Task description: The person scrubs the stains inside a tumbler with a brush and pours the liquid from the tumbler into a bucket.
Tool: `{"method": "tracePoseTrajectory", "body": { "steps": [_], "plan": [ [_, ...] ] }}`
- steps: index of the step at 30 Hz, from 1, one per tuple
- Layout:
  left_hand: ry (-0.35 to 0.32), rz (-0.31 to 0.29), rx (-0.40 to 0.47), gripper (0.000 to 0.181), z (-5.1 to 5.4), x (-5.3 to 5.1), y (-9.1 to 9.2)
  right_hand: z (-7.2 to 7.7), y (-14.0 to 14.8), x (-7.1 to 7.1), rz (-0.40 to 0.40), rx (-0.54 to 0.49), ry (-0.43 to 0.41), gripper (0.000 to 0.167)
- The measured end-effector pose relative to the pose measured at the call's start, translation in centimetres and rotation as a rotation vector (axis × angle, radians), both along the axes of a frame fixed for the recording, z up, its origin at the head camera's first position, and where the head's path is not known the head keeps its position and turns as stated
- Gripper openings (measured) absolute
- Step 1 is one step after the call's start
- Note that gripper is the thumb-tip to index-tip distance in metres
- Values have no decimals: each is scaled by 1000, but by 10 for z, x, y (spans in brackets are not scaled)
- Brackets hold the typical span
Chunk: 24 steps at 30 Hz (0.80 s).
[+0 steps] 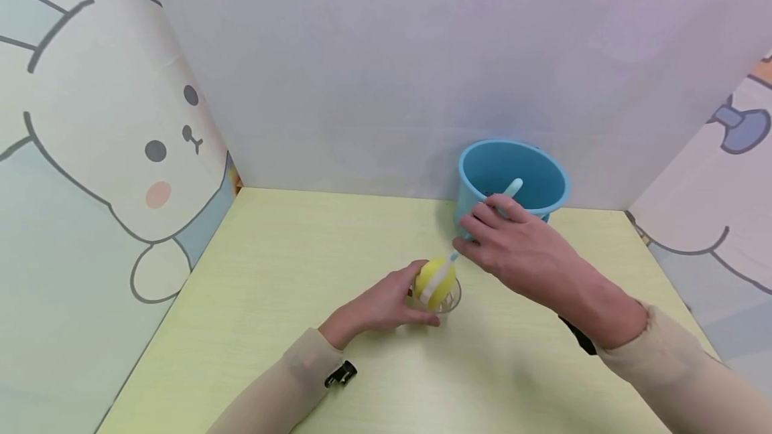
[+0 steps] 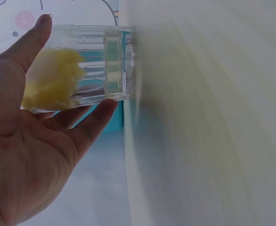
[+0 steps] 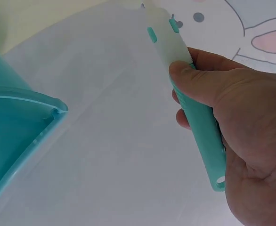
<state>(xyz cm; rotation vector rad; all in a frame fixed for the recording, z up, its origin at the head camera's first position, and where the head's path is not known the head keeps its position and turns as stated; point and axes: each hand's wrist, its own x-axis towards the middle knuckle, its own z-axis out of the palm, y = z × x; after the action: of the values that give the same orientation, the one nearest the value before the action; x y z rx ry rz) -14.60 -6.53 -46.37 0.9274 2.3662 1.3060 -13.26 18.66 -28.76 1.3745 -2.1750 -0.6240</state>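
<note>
A sponge cup brush with a yellow head (image 1: 435, 280) crossed by a white strip slants down into the mouth of a clear glass (image 1: 452, 301). My right hand (image 1: 521, 246) grips its teal handle (image 3: 201, 127), thumb laid along it in the right wrist view. Around the glass, my left hand (image 1: 389, 301) holds with the thumb on one side and fingers on the other. The left wrist view shows the yellow sponge (image 2: 55, 80) inside the ribbed glass, whose base is close to the tabletop; whether it touches cannot be told.
Behind my right hand a light blue bucket (image 1: 506, 156) stands by the back wall; something dark shows inside it. The pale yellow tabletop (image 1: 289, 246) is bounded by a plain back wall and side walls with cartoon rabbits (image 1: 120, 146).
</note>
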Motion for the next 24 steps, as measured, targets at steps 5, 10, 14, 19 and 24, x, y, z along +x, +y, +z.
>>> {"method": "tracePoseTrajectory", "body": {
  "steps": [5,10,14,19,24],
  "plan": [
    [1,14,-19,92,0,0,0,-3,3,0,-51,5,-3,50],
    [6,19,-37,94,-1,0,0,-4,7,0,-85,-1,-23,52],
    [1,33,-58,99,0,0,0,-2,10,1,-102,-3,-34,54],
    [-10,47,-81,102,0,0,0,1,14,3,-116,-10,-48,54],
    [-5,45,-83,98,-1,0,0,5,17,7,-107,-28,-64,48]
  ]
}}
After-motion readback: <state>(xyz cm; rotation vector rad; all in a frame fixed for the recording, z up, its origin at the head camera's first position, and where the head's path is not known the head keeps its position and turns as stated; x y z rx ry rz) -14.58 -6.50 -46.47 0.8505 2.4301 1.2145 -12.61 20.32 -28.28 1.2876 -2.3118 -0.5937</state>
